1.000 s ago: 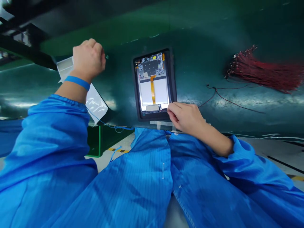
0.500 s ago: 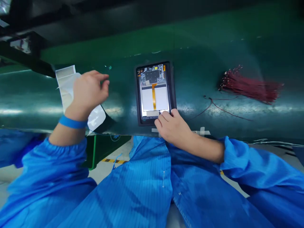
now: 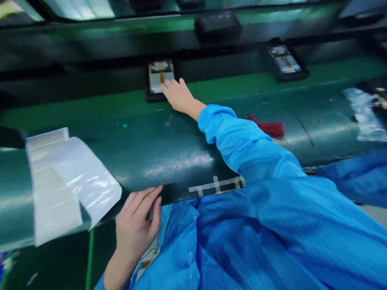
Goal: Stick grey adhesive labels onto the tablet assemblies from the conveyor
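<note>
My right hand [image 3: 179, 96] reaches forward to an opened tablet [image 3: 155, 85] in a black frame, on the bright green strip behind the bench. Its fingers lie over the tablet's right side and look closed on that edge, though blur softens the detail. An orange ribbon cable crosses the pale inside of the tablet. My left hand [image 3: 138, 217] is at the front edge of the bench, fingers loosely bent, thumb apart and nothing between them. To its left, white sheets of backing paper [image 3: 54, 193] overhang the edge.
Another opened tablet [image 3: 286, 62] sits farther right on the green strip, with a dark box [image 3: 217, 26] behind. A bundle of dark red wires [image 3: 270, 129] lies beyond my right sleeve. A clear plastic bag [image 3: 367, 114] is at the far right. Pale tape [image 3: 216, 184] marks the front edge.
The tablet has gone from the bench in front of me to the green strip behind, with my right hand at it. My left hand has come back from the papers to the front edge. The view has shifted.
</note>
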`<action>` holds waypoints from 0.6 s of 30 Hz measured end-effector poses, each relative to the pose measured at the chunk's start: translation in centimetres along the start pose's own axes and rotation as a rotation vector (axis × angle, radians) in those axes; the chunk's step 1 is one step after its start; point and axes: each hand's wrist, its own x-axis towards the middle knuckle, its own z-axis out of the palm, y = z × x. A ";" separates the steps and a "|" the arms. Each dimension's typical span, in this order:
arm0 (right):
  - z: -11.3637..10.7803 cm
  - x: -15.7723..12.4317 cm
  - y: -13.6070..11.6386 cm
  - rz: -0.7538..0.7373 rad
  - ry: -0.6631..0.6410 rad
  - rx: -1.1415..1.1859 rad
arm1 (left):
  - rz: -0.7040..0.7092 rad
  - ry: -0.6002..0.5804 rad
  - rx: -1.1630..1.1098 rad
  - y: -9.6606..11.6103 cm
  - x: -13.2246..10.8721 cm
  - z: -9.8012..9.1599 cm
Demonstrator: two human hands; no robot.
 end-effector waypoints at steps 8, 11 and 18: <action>-6.3 -18.2 8.7 0.365 -0.067 0.027 | 0.011 -0.046 -0.219 -1.1 -0.4 3.8; -4.7 -27.1 5.6 0.508 -0.285 0.098 | 0.104 -0.100 -0.270 -0.3 2.0 6.1; -1.1 -33.1 2.2 0.495 -0.272 0.122 | 0.382 -0.157 -0.243 3.9 8.5 8.9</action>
